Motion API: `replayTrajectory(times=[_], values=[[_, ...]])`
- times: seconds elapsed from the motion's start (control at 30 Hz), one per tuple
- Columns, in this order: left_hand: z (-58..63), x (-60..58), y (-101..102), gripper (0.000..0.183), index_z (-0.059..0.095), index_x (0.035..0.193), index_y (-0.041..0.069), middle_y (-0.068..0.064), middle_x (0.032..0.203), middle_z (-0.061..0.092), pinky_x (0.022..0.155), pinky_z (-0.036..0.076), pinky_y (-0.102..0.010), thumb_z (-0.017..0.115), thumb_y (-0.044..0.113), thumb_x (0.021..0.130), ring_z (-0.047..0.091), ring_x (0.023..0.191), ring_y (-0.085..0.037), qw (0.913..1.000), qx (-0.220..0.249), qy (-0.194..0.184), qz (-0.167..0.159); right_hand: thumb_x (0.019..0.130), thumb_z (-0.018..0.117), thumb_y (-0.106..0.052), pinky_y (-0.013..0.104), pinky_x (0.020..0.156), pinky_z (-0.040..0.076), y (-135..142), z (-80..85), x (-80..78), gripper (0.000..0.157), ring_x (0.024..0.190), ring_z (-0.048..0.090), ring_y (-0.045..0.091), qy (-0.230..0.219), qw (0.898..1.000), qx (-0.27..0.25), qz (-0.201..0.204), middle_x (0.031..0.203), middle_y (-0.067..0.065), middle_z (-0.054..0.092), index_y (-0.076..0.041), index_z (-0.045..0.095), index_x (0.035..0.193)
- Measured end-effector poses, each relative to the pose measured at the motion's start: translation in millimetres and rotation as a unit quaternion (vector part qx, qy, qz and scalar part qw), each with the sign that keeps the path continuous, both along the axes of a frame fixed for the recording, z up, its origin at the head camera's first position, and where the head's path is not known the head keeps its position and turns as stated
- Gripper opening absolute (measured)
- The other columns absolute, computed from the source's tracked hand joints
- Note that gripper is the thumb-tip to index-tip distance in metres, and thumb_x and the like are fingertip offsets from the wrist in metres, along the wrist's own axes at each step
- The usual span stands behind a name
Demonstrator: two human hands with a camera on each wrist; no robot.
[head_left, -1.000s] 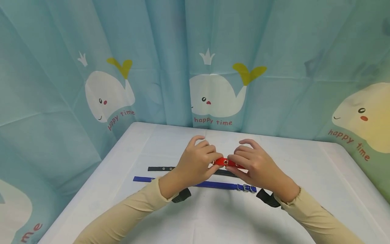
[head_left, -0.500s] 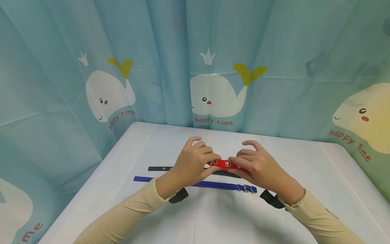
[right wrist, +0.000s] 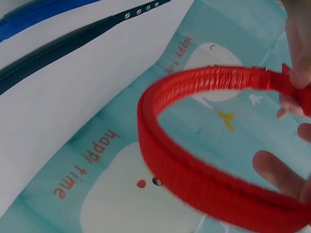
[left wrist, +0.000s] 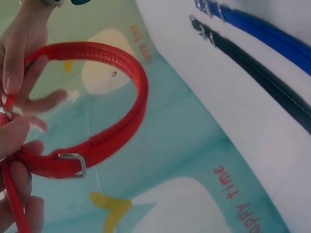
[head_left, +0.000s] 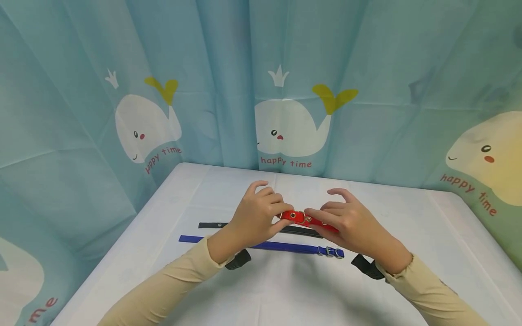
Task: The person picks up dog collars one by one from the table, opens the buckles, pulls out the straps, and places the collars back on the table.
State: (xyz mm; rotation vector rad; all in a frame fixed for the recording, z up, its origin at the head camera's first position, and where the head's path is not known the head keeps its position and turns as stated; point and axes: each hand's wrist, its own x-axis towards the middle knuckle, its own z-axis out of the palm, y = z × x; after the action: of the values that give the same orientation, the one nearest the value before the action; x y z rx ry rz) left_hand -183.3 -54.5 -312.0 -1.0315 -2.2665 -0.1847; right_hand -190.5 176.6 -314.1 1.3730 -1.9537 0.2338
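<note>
Both hands hold a red collar [head_left: 299,217] above the table, its strap bent round into a loop. My left hand [head_left: 257,217] pinches it near the buckle end between thumb and fingers. On the other side, my right hand [head_left: 352,228] pinches the strap, index finger raised. Metal-rimmed holes show along the strap between the hands. In the left wrist view a metal D-ring [left wrist: 75,162] sits on the loop, and the strap tail hangs down past the left fingers [left wrist: 12,136]. The padded band [right wrist: 194,179] of the loop fills much of the right wrist view.
Below the hands, a blue collar [head_left: 285,246] lies flat with its buckle at the right. Behind it lies a black collar [head_left: 302,231], partly covered by the hands. Both rest on the white table [head_left: 261,290]. A light blue curtain [head_left: 228,90] hangs behind.
The hands have drawn slightly apart, the left a little leftward, the right a little rightward. More of the red collar shows between them. The blue and black collars have stayed put.
</note>
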Motion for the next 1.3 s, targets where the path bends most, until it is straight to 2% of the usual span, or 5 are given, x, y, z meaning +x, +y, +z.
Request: replayTrajectory(times=[0.2,0.43,0.87,1.13,1.3], values=[[-2.5,-1.3,3.5,0.018,0.075,0.089,0.023,0.01,0.076,0.068,0.098,0.043,-0.043,0.076,0.034,0.076,0.059,0.077,-0.008,0.9998,-0.013,0.007,-0.014,0.097,0.044,-0.033,0.048,0.084,0.048,-2.3,-1.9,0.2,0.038,0.068,0.064,0.012,-0.019,1.0,-0.008,0.008,0.072,0.001,0.068,-0.007,0.071,0.091],[-3.1,-2.0,1.0,0.019,0.075,0.089,0.024,0.011,0.074,0.067,0.098,0.042,-0.043,0.077,0.036,0.075,0.058,0.077,-0.008,0.9999,-0.01,-0.013,0.0,0.098,0.043,-0.033,0.049,0.083,0.048,-1.6,-1.4,1.3,0.038,0.064,0.061,0.011,-0.017,1.0,-0.009,0.012,0.07,-0.001,0.067,-0.007,0.071,0.093],[-2.0,-2.6,-2.7,0.02,0.075,0.09,0.023,0.01,0.074,0.068,0.098,0.043,-0.044,0.077,0.036,0.075,0.058,0.076,-0.008,0.9997,-0.016,-0.017,0.008,0.094,0.042,-0.03,0.049,0.083,0.049,1.1,0.1,0.7,0.036,0.067,0.064,0.01,-0.04,0.998,0.046,-0.017,0.074,-0.001,0.069,-0.009,0.069,0.106],[-1.1,-2.0,-0.1,0.017,0.075,0.09,0.023,0.01,0.075,0.068,0.098,0.043,-0.044,0.075,0.034,0.077,0.058,0.076,-0.008,0.9998,-0.018,-0.007,-0.01,0.094,0.052,-0.033,0.047,0.085,0.049,-7.9,-1.0,-0.8,0.032,0.068,0.064,0.012,-0.035,0.999,0.016,-0.002,0.071,0.0,0.068,-0.008,0.07,0.087],[-0.9,-2.9,-6.0,0.018,0.075,0.089,0.023,0.009,0.074,0.069,0.098,0.043,-0.043,0.079,0.032,0.073,0.058,0.076,-0.008,0.9997,-0.005,-0.013,0.019,0.098,0.037,-0.04,0.048,0.083,0.049,-1.3,0.0,-0.5,0.048,0.066,0.064,0.013,-0.032,0.999,0.006,-0.018,0.071,0.001,0.069,-0.007,0.07,0.082]])
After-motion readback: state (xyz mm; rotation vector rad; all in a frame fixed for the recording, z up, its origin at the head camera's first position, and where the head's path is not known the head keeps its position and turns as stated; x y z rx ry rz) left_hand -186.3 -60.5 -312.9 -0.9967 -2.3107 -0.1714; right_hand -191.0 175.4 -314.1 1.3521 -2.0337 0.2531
